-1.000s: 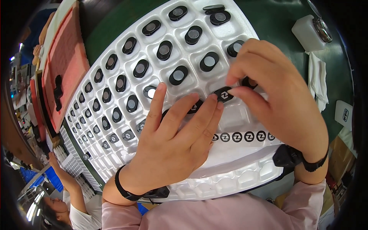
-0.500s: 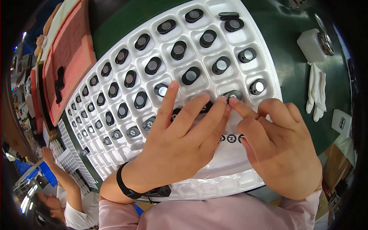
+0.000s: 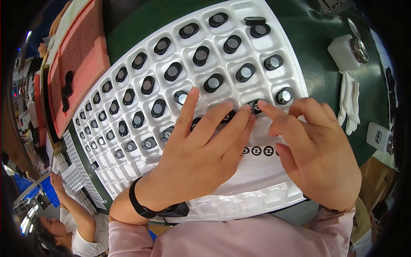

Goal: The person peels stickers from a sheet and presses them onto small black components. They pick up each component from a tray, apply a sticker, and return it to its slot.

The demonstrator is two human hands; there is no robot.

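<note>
A white moulded tray [image 3: 239, 95] spreads before me, its pockets holding several small black oval parts with round silver discs, such as one black part [image 3: 245, 73]. My left hand [image 3: 199, 147] lies across the tray with fingers spread, its index fingertip against an oval part with a round marked sticker [image 3: 257, 106]. On that same part rests the index fingertip of my right hand [image 3: 321, 150]; its thumb stands apart and the other fingers curl. Below lies a white strip with a row of round black stickers [image 3: 256, 150]. Fingers of my left hand partly cover neighbouring parts.
A white pump bottle with a metal top [image 3: 344, 53], white gloves [image 3: 350, 103] and a small white box [image 3: 379, 137] stand at right on the green table [image 3: 319, 55]. Pink foam [image 3: 85, 47] lies far left. A co-worker [image 3: 81, 222] sits at lower left.
My right hand's fingers have loosened, its thumb and index finger now further apart. My left hand stays nearly in place. The sticker on the part shows more plainly.
</note>
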